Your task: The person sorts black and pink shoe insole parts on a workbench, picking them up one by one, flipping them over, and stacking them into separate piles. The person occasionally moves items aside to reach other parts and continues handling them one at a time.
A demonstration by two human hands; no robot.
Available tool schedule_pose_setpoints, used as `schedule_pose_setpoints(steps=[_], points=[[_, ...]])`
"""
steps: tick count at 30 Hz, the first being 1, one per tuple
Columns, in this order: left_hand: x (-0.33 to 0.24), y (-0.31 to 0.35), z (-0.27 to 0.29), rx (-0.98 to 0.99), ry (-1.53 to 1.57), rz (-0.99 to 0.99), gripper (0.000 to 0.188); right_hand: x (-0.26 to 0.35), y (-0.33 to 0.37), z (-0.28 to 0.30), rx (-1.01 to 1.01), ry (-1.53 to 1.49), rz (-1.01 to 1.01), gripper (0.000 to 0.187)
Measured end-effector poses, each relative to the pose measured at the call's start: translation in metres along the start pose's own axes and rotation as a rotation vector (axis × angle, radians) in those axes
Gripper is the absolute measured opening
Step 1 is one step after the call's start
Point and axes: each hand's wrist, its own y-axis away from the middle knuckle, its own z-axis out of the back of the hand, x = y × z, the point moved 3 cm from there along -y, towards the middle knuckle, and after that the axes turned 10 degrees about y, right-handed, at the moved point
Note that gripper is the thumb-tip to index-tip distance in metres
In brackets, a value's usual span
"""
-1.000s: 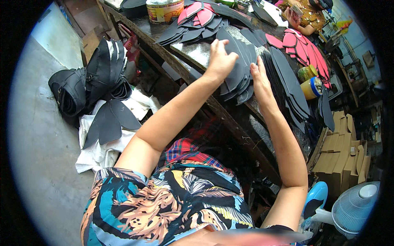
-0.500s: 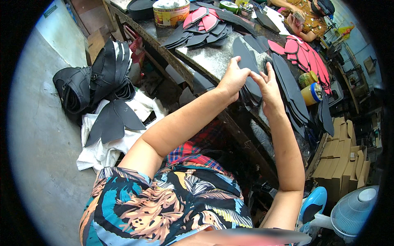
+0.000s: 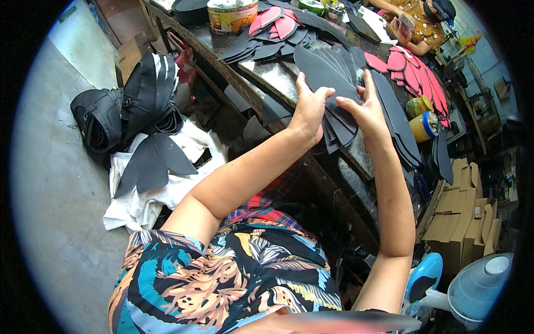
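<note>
A fanned stack of flat black insole-shaped pieces (image 3: 329, 69) lies over a whitish, worn board (image 3: 267, 75) at the bench edge. My left hand (image 3: 309, 108) grips the stack's left side, thumb lying across the top piece. From the right, my right hand (image 3: 369, 114) holds the opposite side, its thumb also on top and pointing toward the left thumb. Some fingertips are hidden by the pieces. The lower ends of the pieces (image 3: 340, 129) show between my wrists, spread apart. Just right of my right hand lies a long overlapping row of similar black pieces (image 3: 392, 119).
Pink pieces (image 3: 425, 89) and two jars, one blue-lidded (image 3: 424, 127), lie to the right. A large tin (image 3: 232, 16) stands at the far left of the bench. Black shoe uppers (image 3: 139, 106) sit at left. Cartons (image 3: 459, 214) and a fan (image 3: 481, 289) are lower right. A co-worker (image 3: 414, 28) sits opposite.
The stack has spread into a fan, its upper ends shifting left. My thumbs, which were together, have moved apart and lower.
</note>
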Motion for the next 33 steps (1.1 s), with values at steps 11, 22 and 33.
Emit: schedule_pose_setpoints(steps=[11,22,33], points=[[-0.003,-0.004,0.009,-0.081,0.035,0.010,0.092,-0.018,0.000,-0.022,-0.111,0.227,0.097,0.101],[0.012,0.003,0.003,0.038,0.087,0.137,0.080,0.006,0.015,0.000,0.087,-0.135,0.051,0.107],[-0.046,-0.039,-0.011,0.806,-1.637,-0.931,0.098,0.047,0.020,0.006,0.233,0.925,0.255,0.096]])
